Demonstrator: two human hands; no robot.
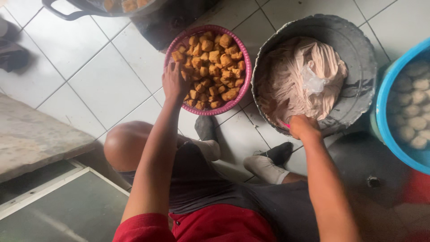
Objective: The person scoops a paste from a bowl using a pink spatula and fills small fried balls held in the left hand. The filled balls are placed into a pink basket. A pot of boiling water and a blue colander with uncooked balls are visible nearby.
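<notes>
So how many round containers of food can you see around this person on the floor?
4. A pink basket of fried cubes by the left hand, a grey basin of pale paste at the right hand, a blue tub at right, and a dark pot cut off at top.

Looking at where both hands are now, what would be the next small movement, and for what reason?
Probably the left hand closes on one fried tofu cube and lifts it. Its fingers already rest among the cubes at the pink basket's left rim, while the right hand sits in the pale paste inside the grey basin.
</notes>
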